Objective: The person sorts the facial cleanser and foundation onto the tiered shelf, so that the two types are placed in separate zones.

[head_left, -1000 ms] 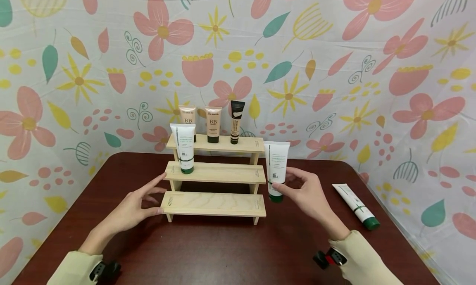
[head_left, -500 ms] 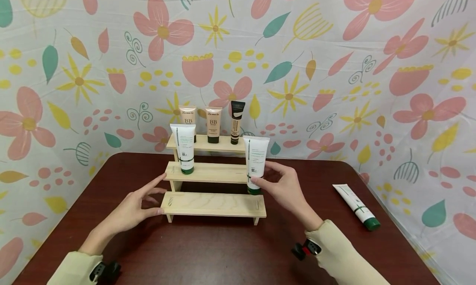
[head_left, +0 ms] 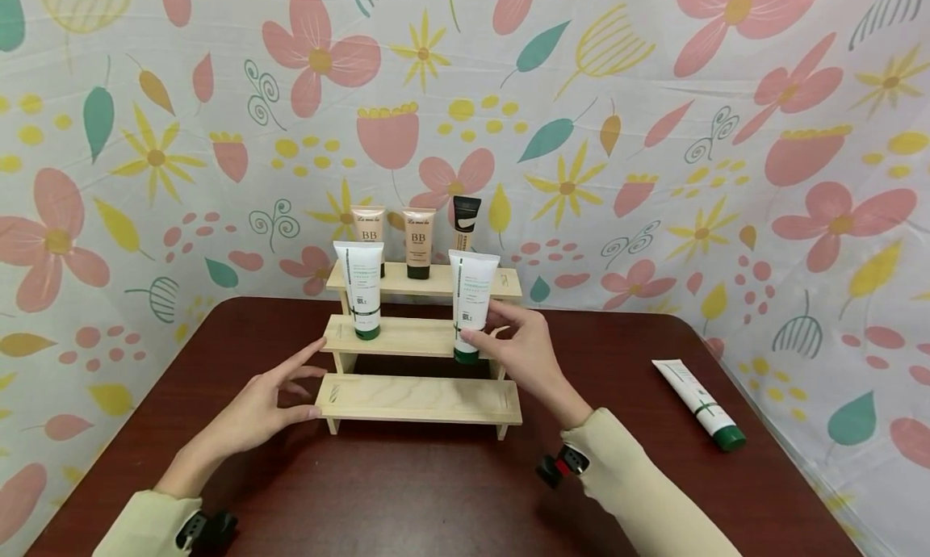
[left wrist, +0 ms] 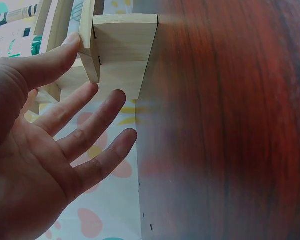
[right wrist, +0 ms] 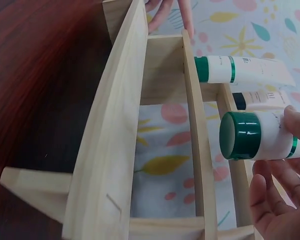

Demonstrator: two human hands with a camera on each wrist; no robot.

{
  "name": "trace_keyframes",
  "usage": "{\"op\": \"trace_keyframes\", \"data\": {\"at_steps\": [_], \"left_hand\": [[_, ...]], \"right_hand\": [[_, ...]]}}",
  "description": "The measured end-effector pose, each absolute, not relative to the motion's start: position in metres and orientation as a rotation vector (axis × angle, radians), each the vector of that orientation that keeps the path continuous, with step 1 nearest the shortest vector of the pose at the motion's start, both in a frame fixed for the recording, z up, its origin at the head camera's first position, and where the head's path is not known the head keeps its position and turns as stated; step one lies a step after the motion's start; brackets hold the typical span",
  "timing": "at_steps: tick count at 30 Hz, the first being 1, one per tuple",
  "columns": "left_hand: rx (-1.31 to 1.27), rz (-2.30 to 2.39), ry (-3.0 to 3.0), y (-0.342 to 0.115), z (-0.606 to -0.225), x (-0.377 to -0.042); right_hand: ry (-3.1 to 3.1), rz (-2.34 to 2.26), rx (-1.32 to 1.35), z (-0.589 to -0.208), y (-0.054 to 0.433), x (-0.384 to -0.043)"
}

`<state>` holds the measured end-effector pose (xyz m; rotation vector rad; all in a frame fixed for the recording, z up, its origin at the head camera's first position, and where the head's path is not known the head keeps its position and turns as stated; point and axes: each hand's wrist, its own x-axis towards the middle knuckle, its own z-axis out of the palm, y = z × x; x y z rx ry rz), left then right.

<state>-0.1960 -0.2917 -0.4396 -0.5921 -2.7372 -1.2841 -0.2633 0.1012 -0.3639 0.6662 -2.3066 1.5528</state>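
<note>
**Second white tube reaches the middle step**

Dark red-brown table (head_left: 436,492) fills the foreground, floral cloth hung behind it. Nearest, the left hand (head_left: 265,404) stays at the left end of the wooden stepped rack (head_left: 417,397), fingers straight and spread, steadying its edge. The right hand (head_left: 519,351) pinches a white tube (head_left: 471,303) with thumb and fingers; a second ago that tube hung off the rack's right side, now it is upright with its green cap just at the middle step, so placement looks nearly done. Another white tube (head_left: 359,291) stands left on that step. Three tubes (head_left: 417,242) line the top step. A spare tube (head_left: 697,402) lies far right.
</note>
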Motion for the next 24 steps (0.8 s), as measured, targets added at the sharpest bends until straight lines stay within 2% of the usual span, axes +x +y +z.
{"op": "trace_keyframes", "data": {"at_steps": [24], "left_hand": [[-0.606,-1.338,-2.703,-0.291,-0.434,-0.192]], "right_hand": [[-2.321,1.656,0.691,-0.369,0.049,-0.289]]}}
